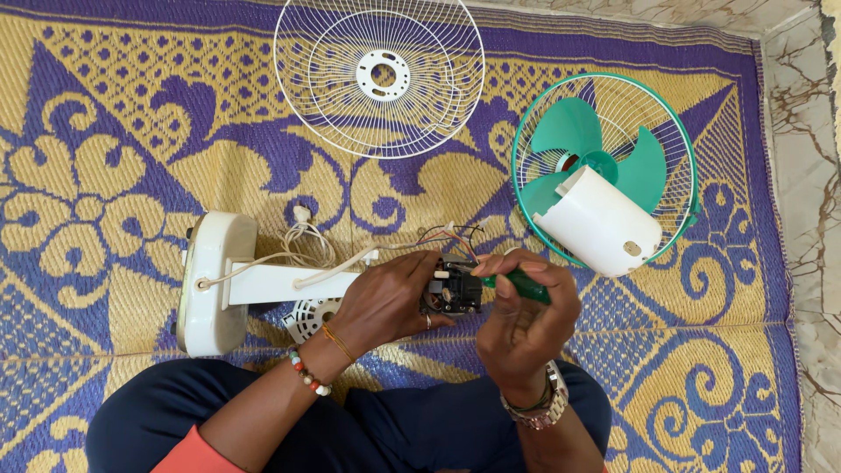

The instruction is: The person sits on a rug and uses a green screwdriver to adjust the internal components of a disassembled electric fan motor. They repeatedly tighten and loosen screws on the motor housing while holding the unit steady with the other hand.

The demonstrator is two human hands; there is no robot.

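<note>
A purple and yellow mat (114,131) covered the floor, with pale stone tiles (810,175) along the right edge. The person sat at the near side. The left hand (385,298) was curled around the black fan motor (451,291), holding it just right of the white fan stand (263,282). The right hand (526,315) was closed on a green screwdriver (519,285), its tip at the motor. Far off lay 1 white grille (379,77). To the right lay a green grille (604,166) with green blades (604,153) and a white cover (600,223).
</note>
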